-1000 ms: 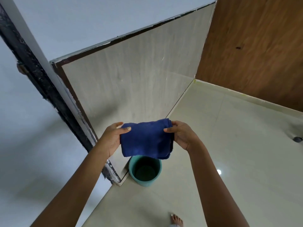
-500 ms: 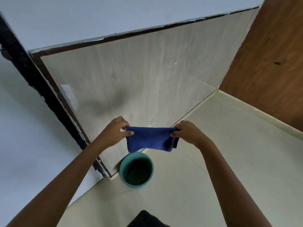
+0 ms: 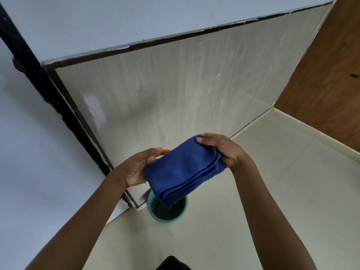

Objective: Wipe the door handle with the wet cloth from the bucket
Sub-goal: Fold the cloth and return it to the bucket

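1. Since half a second ago, the blue cloth (image 3: pixel 185 168) has gone from a thin stretched strip to a thick folded pad, and both hands have tipped it so one end points down.
2. The left hand (image 3: pixel 136 168) is mostly open, with its palm and fingers resting flat against the left end of the cloth.
3. The right hand (image 3: pixel 222 151) is curled around the right end, with the thumb on top and the fingers under the folds.
4. The cloth is up in the air between the hands, right above the green bucket (image 3: pixel 167 209) that sits on the floor by the bottom corner of the door (image 3: pixel 175 94).
5. Getting the cloth out of the bucket looks done, and it looks folded ready for wiping.
6. No door handle shows anywhere, so I think the wiping has not begun. The person would need to look up and find it.
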